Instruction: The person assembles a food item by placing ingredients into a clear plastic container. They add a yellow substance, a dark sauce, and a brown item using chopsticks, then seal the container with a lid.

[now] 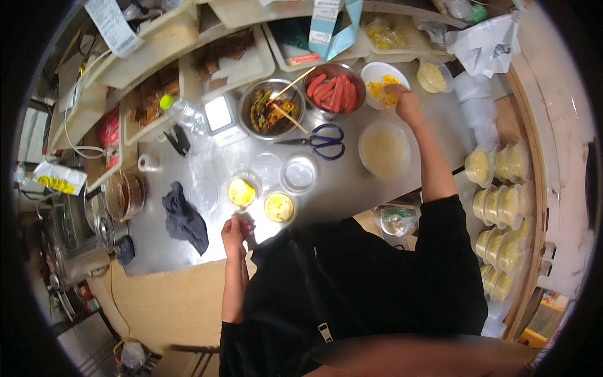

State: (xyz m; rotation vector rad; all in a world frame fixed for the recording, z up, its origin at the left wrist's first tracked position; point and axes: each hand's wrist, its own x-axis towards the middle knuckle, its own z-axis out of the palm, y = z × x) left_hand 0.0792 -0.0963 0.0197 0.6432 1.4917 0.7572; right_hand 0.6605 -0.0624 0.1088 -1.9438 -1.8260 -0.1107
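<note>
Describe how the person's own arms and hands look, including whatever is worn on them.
Both hands, the left hand and the right hand, are bare: no gloves, and no rings or watch that can be made out at this size. The forearms are bare too. A black top covers the upper arms, its sleeves ending near the elbows. A dark apron strap with a pale buckle crosses the chest.

Blue-white carton (331, 25) rear; white scale screen (218, 113).

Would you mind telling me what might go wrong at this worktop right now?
The right hand reaches across the counter to the white bowl, so the forearm might brush the tub of pale food. The scissors lie open near that reach. The left hand could nudge the small filled cups.
</note>
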